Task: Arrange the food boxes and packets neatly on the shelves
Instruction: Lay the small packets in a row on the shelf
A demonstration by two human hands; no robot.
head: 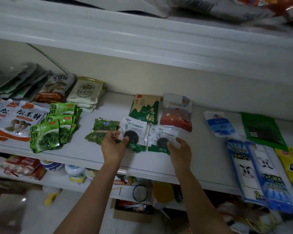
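White shelf board [210,157] bears two flat white plastic packets, green-based with dark round centres: left packet [134,130] pinched between left hand [112,146] thumb and fingers, right packet [162,137] gripped beside it by right hand [180,151].

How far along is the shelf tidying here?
Partly done. The green packets and mushroom packets on the left already sit in tidy overlapping rows. The left hand grips one white packet, the right hand a second white packet. The blue packet and sponge packs at right are left, lying askew.
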